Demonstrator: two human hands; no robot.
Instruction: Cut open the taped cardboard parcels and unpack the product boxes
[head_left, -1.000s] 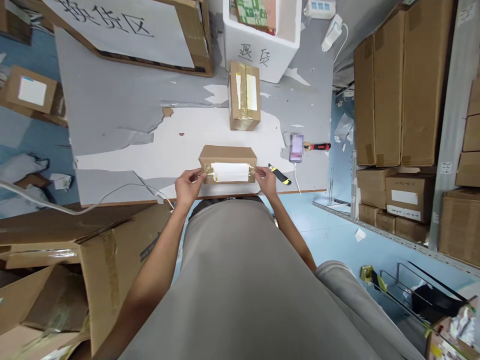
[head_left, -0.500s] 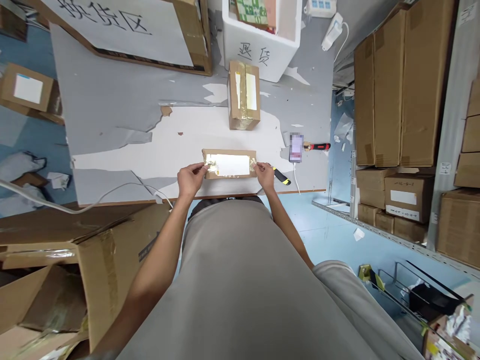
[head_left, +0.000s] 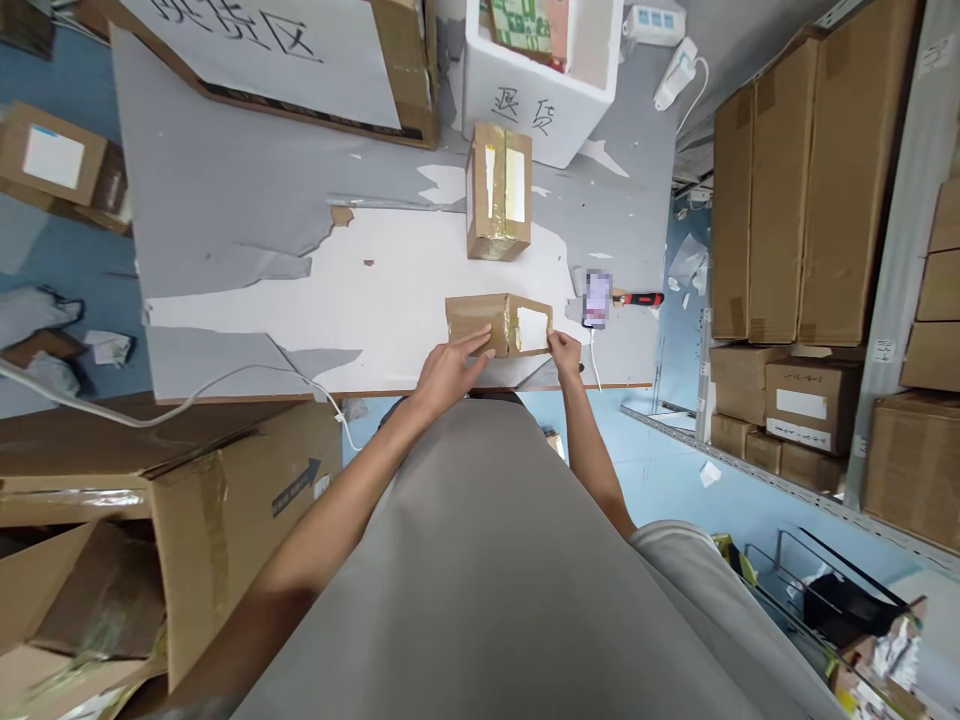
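A small cardboard box (head_left: 478, 318) lies near the front edge of the worktable, with a white label (head_left: 532, 328) on its right-hand face and clear tape along its edges. My left hand (head_left: 456, 370) rests on the near left part of the box, its fingers stretched out and pressing on the cardboard. At the right end, my right hand (head_left: 565, 352) pinches the box's edge beside the label. Only a dark tip of a knife shows behind my right hand. To the right lie a phone (head_left: 598, 298) on a white cable and a tool with a red and black handle (head_left: 642, 299).
Behind the small box stands a taped carton (head_left: 499, 190), then a white foam box (head_left: 540, 90) holding packets. A large carton with a paper sign (head_left: 300, 60) is at the back left. Shelves of cartons (head_left: 772, 200) rise on the right; an open carton (head_left: 240, 520) sits lower left.
The box has shifted right and turned, so plain cardboard shows on its left. My left hand has left the box's left end and now lies on it. My right hand moved right with it.
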